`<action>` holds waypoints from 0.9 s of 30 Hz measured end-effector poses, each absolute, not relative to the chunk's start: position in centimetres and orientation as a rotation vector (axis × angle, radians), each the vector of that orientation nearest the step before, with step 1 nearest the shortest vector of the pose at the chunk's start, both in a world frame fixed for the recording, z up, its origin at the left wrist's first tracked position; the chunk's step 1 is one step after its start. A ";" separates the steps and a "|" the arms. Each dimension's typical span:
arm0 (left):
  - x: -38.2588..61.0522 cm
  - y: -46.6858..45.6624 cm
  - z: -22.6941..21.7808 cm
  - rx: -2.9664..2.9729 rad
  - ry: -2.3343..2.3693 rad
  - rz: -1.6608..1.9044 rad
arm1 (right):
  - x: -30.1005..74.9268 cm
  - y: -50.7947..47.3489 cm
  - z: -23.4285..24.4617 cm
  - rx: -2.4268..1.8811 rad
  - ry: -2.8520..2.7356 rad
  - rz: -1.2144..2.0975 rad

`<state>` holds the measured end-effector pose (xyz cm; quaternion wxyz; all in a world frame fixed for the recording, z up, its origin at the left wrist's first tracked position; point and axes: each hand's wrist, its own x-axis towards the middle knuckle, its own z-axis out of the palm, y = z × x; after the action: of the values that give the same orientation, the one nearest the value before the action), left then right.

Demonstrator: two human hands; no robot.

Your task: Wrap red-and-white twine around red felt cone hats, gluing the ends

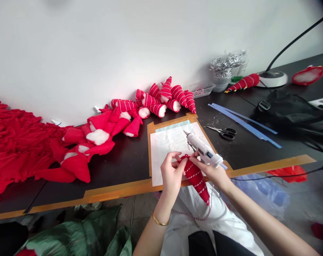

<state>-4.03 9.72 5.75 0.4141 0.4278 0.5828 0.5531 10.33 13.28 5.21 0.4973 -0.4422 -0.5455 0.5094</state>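
A red felt cone (pixel 196 177) wound with red-and-white twisted cord hangs tip down between my hands, at the table's front edge. My left hand (pixel 173 170) pinches its wide upper rim from the left. From the right, the thumb and fingers of my right hand (pixel 210 171) press on the same rim. A white glue gun (pixel 203 147) lies right against my right hand, nozzle pointing up and left; whether the hand also grips its handle is hidden. Loose cord (pixel 195 217) trails from the cone's tip across my lap. Beneath the glue gun is a white sheet (pixel 167 142).
Stuffed, cord-wound cones (pixel 153 101) and plain red ones (pixel 100 131) lie along the wall, beside a red felt heap (pixel 20 142). To the right are scissors (pixel 224 133), blue strips (pixel 247 122), a black bag (pixel 289 110), a lamp base (pixel 273 78) and silver tinsel (pixel 222 67).
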 end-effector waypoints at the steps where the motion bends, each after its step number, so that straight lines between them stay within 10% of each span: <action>1: -4.1 9.8 5.7 1.066 1.477 1.388 | 10.3 13.3 5.2 -1.073 -1.326 1.227; 27: -5.4 10.3 5.1 1.188 1.395 1.325 | 10.4 13.3 5.4 -1.077 -1.190 1.418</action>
<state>-5.38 10.29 5.09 0.4261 0.4752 0.5581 0.5302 10.41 13.31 5.40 0.4794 -0.4414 -0.4876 0.5811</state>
